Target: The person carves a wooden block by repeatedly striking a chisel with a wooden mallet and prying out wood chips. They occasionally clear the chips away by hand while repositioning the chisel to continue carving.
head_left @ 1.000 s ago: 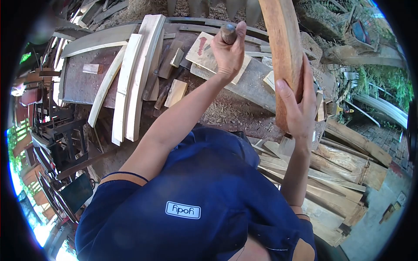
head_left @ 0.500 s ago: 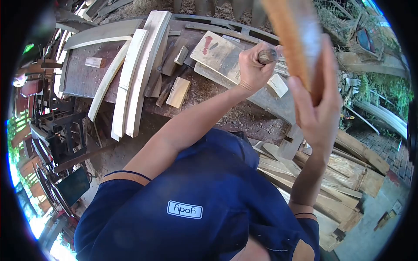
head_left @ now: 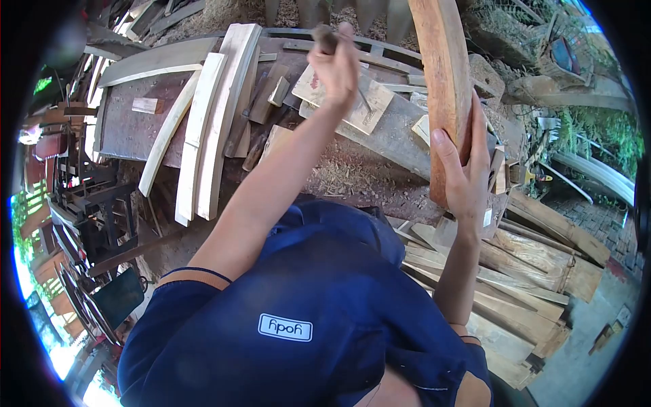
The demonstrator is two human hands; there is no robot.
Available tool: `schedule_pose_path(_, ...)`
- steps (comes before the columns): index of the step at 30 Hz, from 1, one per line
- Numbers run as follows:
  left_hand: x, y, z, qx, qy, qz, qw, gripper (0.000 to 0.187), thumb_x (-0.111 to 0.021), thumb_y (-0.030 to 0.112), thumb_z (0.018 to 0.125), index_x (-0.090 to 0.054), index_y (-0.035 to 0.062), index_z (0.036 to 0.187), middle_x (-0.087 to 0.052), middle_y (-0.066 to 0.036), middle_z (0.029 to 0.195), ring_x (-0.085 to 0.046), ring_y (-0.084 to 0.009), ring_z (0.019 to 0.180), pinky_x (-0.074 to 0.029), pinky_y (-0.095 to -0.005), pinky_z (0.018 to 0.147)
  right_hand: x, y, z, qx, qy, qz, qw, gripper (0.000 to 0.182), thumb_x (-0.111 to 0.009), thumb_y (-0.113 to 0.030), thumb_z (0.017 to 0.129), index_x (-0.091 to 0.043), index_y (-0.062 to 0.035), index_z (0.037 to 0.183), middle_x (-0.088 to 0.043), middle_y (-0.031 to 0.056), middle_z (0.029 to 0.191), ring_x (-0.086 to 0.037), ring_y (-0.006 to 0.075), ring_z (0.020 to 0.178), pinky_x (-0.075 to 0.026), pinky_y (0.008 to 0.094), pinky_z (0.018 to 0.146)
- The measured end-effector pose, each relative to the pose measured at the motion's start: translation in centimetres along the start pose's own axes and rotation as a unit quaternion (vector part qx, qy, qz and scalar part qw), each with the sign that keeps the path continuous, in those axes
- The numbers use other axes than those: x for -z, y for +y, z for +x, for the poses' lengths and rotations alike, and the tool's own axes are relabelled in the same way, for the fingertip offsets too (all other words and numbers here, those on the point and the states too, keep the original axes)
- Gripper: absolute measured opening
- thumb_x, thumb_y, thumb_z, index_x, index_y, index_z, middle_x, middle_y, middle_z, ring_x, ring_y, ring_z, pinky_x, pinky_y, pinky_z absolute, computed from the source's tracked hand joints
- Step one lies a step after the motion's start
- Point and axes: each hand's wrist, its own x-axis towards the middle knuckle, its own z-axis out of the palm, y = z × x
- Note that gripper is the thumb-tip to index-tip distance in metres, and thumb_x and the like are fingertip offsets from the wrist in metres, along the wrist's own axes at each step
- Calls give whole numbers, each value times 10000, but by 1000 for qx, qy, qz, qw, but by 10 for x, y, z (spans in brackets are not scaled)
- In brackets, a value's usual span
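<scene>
My left hand (head_left: 338,71) is closed around what looks like a chisel, blurred by motion. Its round wooden handle end (head_left: 325,41) pokes out above the fist, and a thin metal shaft (head_left: 365,100) shows below, over a pale flat board (head_left: 373,112). A long, thick reddish-brown piece of wood (head_left: 444,74) stands raised at the right, running past the top of the view. My right hand (head_left: 468,166) grips it near its lower end, thumb on the front face and fingers along the right side.
Long pale timber strips (head_left: 227,122) lie across the left of the workbench (head_left: 173,112). Small wood blocks (head_left: 278,90) and shavings (head_left: 359,173) are scattered mid-bench. Stacked planks (head_left: 522,264) lie at the lower right, and a dark chair (head_left: 119,298) stands at the left.
My left hand has moved left and up with the chisel, away from my right hand. The thick wood has come down and straightened, with my right hand shifted left and lower.
</scene>
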Motion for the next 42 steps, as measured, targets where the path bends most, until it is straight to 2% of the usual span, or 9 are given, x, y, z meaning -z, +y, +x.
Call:
schedule_pose_path(4, 5, 16, 16, 91, 50, -61, 993, 418, -707, 254, 903, -413, 89, 656, -419, 3, 509, -370, -88, 404, -299, -279, 382, 1, 5, -8, -10, 3, 6, 1000, 741, -643, -310, 889, -329, -26, 1498, -530, 270, 1358, -545, 346, 1248, -401, 420, 1051)
schedule_pose_path(22, -20, 10, -25, -66, -56, 34, 996, 451, -724, 297, 915, -451, 111, 608, -451, 56, 542, -364, -40, 486, -278, -252, 443, -1, 6, -14, -46, -13, -3, 999, 761, -657, -297, 881, -320, -15, 1502, -513, 264, 1380, -526, 335, 1269, -393, 414, 1066)
schedule_pose_path(29, -37, 11, -65, -89, -116, 125, 981, 307, -752, 193, 885, -536, 86, 694, -520, 77, 618, -434, -17, 596, -365, -232, 526, 19, -51, 27, 134, 63, 63, 987, 735, -657, -288, 894, -335, -5, 1491, -520, 234, 1379, -576, 298, 1197, -468, 401, 981)
schedule_pose_path(31, -38, 4, -69, -135, -144, 93, 976, 179, -751, 114, 828, -624, 11, 755, -519, -20, 558, -408, -26, 578, -384, -238, 509, 17, -54, 29, 182, 76, 47, 979, 709, -629, -262, 912, -325, -8, 1499, -488, 231, 1423, -559, 305, 1223, -462, 418, 987)
schedule_pose_path(33, -38, -2, -74, -136, -148, 90, 975, 153, -750, 81, 776, -623, -1, 750, -504, -56, 546, -404, -49, 551, -385, -248, 504, 14, -51, 24, 19, -135, -170, 976, 702, -641, -240, 906, -332, -69, 1512, -516, 222, 1403, -579, 308, 1207, -477, 408, 963)
schedule_pose_path(35, -42, -10, -77, -86, -154, -26, 984, 148, -746, 78, 754, -618, 3, 743, -451, -78, 538, -370, -79, 528, -373, -267, 492, 14, -50, 25, 16, -133, -178, 975, 703, -652, -217, 897, -338, -113, 1517, -540, 211, 1380, -584, 301, 1202, -481, 399, 963)
schedule_pose_path(38, -34, -13, -72, -121, -160, 55, 978, 130, -733, 97, 793, -646, 4, 767, -505, -96, 567, -426, -71, 542, -415, -267, 522, 12, -45, 29, 193, 12, -62, 979, 744, -704, -273, 868, -355, -133, 1509, -684, 220, 1124, -694, 351, 1009, -541, 373, 833)
schedule_pose_path(41, -31, 3, -71, -125, -176, 77, 973, 123, -705, 81, 829, -637, -4, 770, -593, -56, 598, -489, -55, 584, -444, -263, 551, 7, -44, 26, 184, 30, -70, 980, 742, -691, -296, 879, -346, -121, 1512, -668, 229, 1166, -684, 352, 1037, -537, 382, 850)
schedule_pose_path(42, -35, 8, -71, -97, -171, 42, 980, 135, -706, 70, 828, -617, 1, 753, -583, -15, 595, -481, -50, 590, -431, -267, 536, 8, -42, 21, 64, -76, -164, 981, 733, -663, -337, 897, -339, -104, 1512, -642, 235, 1221, -682, 341, 1050, -528, 393, 876)
